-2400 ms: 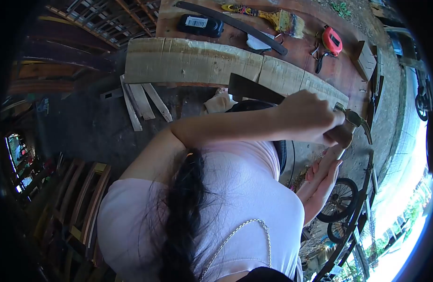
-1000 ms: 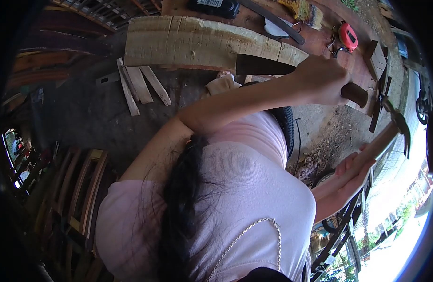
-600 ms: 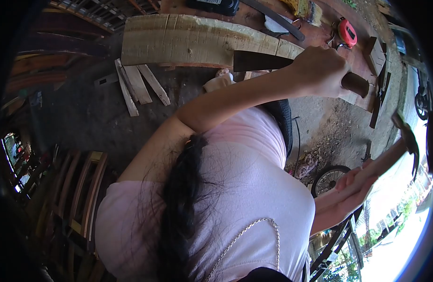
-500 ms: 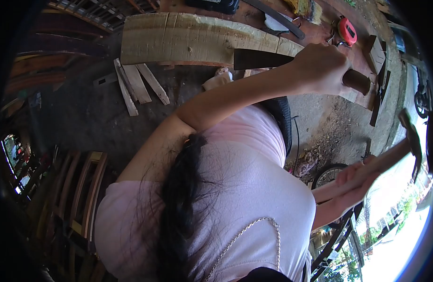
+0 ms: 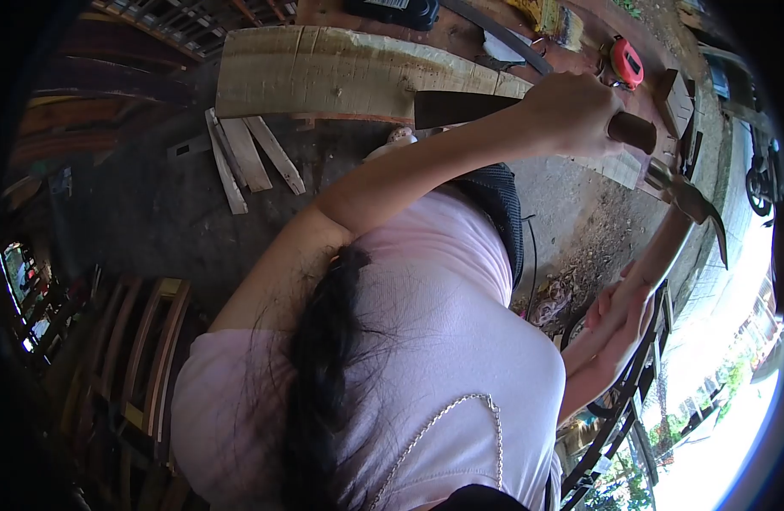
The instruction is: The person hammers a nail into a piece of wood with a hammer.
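Hands first: left hand [image 5: 572,111] curled in a fist round the wooden-handled blade tool [image 5: 460,107], broad dark blade running left, handle butt poking out right. Right hand [image 5: 617,319], nearer, wrapped round the shaft of a claw hammer [image 5: 669,247]; hammer head just beside the butt, apparently not touching it. Blade overlaps the near edge of a long pale board [image 5: 341,77]; cannot tell how firmly it bears. Board lies along the near side of the counter [image 5: 600,24]. Farther: tape measure [image 5: 626,64], brush [image 5: 558,24], black case [image 5: 399,12]. Floor [image 5: 145,209], left: pale wood strips [image 5: 246,153].

Handling (judged): hammer rigid, head-heavy; best held low on the shaft. Blade tool stiff, edge probably sharp; hold by the wood, knuckles clear of the butt. Board stiff, likely splintery.
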Motion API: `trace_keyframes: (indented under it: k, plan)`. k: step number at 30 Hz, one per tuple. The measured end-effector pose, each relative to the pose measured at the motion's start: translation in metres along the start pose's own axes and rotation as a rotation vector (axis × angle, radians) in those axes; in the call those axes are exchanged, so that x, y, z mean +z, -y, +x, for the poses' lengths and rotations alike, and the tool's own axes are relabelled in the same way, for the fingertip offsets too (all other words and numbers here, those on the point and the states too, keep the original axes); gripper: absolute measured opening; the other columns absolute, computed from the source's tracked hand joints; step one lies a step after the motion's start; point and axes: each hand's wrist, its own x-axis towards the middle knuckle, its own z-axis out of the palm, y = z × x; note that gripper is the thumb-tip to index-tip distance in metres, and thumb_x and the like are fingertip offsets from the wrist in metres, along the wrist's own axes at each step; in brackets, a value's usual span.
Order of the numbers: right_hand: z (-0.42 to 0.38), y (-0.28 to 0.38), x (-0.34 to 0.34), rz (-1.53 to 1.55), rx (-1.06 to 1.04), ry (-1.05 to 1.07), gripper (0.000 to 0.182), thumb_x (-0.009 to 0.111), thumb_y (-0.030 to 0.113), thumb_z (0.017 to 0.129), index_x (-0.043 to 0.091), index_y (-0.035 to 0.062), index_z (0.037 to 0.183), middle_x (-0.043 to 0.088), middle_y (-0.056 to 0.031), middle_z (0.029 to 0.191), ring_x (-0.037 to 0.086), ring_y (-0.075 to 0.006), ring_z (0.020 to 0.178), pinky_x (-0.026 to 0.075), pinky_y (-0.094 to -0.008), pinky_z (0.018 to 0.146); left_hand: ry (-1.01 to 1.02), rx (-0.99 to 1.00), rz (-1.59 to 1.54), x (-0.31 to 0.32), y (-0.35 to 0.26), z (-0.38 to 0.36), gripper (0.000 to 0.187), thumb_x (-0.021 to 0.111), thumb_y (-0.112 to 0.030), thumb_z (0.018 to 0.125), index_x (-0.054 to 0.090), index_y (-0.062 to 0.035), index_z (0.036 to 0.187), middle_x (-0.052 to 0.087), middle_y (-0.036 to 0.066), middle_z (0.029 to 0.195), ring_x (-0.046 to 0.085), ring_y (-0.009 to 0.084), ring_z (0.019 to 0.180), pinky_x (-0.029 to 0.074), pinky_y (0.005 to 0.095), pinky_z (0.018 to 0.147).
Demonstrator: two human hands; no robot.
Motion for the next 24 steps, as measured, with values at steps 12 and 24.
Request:
trace_keyframes:
  k: [12,24]
  plan:
    - [0.001,0.014,-0.002,0.108,0.061,-0.289,0.042,0.044,0.048,0.093,0.044,0.0124,0.116,0.044,-0.0005,0.059,0.039,-0.0110,0.041,0.033,-0.0256,0.037,0.002,0.016,0.004,0.000,0.009,-0.002,0.025,0.067,-0.029,0.071,0.068,-0.0063,0.080,0.066,0.013,0.070,0.066,0.0281,0.067,0.053,0.0390,0.067]
    - [0.013,0.008,-0.022,0.125,-0.069,-0.012,0.043,0.042,0.049,0.094,0.045,0.0119,0.116,0.045,-0.0022,0.060,0.039,-0.0117,0.041,0.033,-0.0261,0.037,-0.016,0.019,0.037,0.001,0.015,-0.007,0.030,0.069,-0.032,0.071,0.068,-0.0036,0.082,0.064,0.014,0.072,0.066,0.0293,0.068,0.054,0.0399,0.065]
